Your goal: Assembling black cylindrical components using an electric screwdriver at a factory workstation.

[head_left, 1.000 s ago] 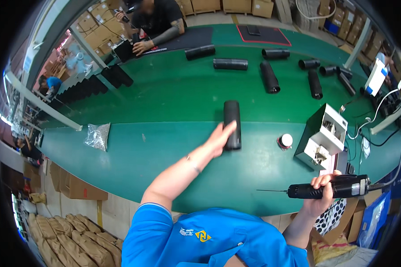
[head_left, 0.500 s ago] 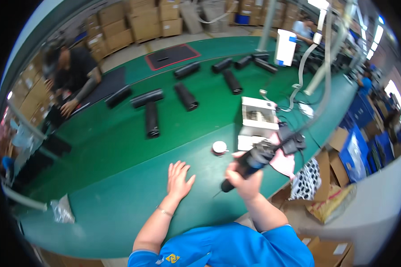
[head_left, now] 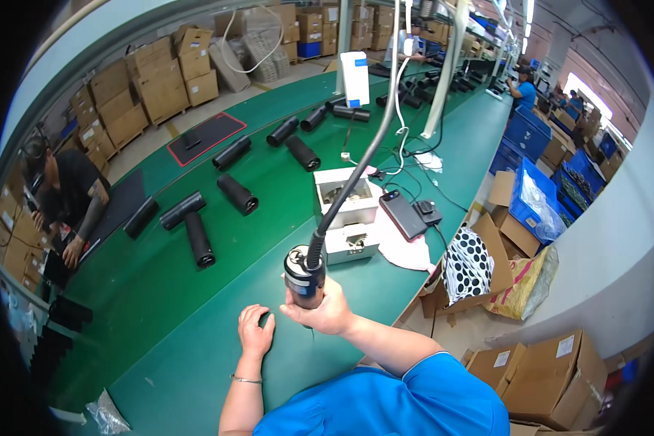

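Observation:
My right hand (head_left: pixel 325 311) is wrapped round a black electric screwdriver (head_left: pixel 303 275), held over the near part of the green workbench (head_left: pixel 196 349). A thick dark cable rises from the tool's upper end, while its lower end is mostly hidden by my hand. My left hand (head_left: pixel 255 333) lies on the bench just left of the tool, fingers slightly bent and apart from the thumb. A small dark patch shows between finger and thumb; I cannot make out whether it is a part or shadow. Beyond the screwdriver stand a white open box (head_left: pixel 345 190) and a lower grey-white box (head_left: pixel 352 251).
Several black cylinders (head_left: pixel 200 240) lie across the bench. Right of the boxes are a dark power bank-like block (head_left: pixel 403 214), a black adapter (head_left: pixel 429 211) and a pink cloth (head_left: pixel 407 253). Cartons (head_left: pixel 552 374) stand at right. A co-worker (head_left: pixel 69 189) sits at far left.
My view has turned right. My right hand has brought the screwdriver closer to my left hand, whose fingers are now more bent. The small white round thing on the bench is no longer visible.

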Demonstrator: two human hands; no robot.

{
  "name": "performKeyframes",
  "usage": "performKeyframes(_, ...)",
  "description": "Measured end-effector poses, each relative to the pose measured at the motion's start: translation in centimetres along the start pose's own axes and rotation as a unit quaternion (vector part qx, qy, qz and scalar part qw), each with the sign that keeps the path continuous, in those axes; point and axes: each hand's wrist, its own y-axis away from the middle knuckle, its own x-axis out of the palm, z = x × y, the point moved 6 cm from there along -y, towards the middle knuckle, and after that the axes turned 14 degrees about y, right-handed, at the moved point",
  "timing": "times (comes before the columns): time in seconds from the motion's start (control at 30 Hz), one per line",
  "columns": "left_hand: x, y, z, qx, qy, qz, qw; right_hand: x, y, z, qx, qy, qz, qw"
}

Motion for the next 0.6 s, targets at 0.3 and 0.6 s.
performKeyframes(0.3, -0.1, 1.7, -1.6, -0.015, 0.018, -0.03, 0.999, -2.0, 3.2, 1.3, -0.061, -0.001, -0.015, 0.998)
performKeyframes(0.6, 3.3, 2.3, -4.1, 0.022, -0.097, -0.045, 0.994, -6.7, 3.8, -0.4, -0.035, -0.051, -0.011, 0.998)
